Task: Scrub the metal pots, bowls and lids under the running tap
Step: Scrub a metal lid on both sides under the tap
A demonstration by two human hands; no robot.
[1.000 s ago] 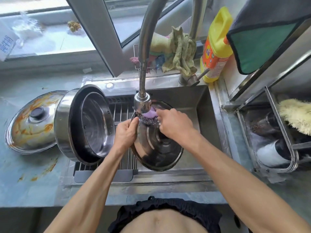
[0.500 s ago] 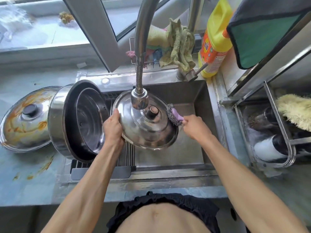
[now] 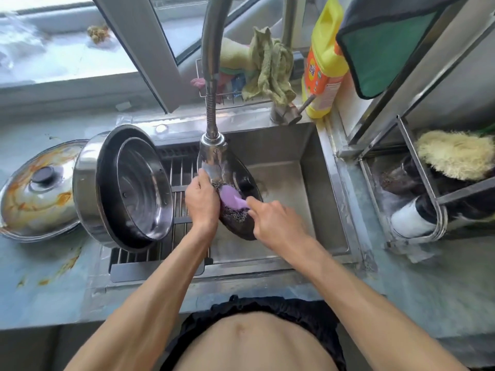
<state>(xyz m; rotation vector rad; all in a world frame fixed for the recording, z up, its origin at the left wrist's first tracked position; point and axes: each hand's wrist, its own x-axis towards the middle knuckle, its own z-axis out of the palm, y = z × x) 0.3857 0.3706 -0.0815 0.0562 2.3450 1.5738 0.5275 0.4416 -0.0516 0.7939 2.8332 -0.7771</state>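
My left hand [image 3: 201, 200] grips the edge of a steel lid [image 3: 241, 183], held on edge over the sink [image 3: 294, 183] just below the tap head [image 3: 213, 141]. My right hand [image 3: 276, 223] holds the purple handle of a steel-wool scrubber [image 3: 231, 203], whose wire pad presses against the lid's face. A big steel pot [image 3: 91, 188] lies tipped on its side on the drain rack, with a steel bowl [image 3: 144, 188] nested inside. A second lid [image 3: 40, 188], smeared with orange sauce, lies flat on the counter at far left.
A yellow detergent bottle [image 3: 325, 60] and a rag [image 3: 270, 68] sit behind the sink beside the tap lever [image 3: 288, 113]. A steel dish rack [image 3: 417, 204] with a brush stands at right. Orange stains mark the counter [image 3: 53, 271] at left.
The lid has turned from facing me knob-up to standing on edge. My right hand has brought the scrubber from the lid's right rim onto its face, close to my left hand.
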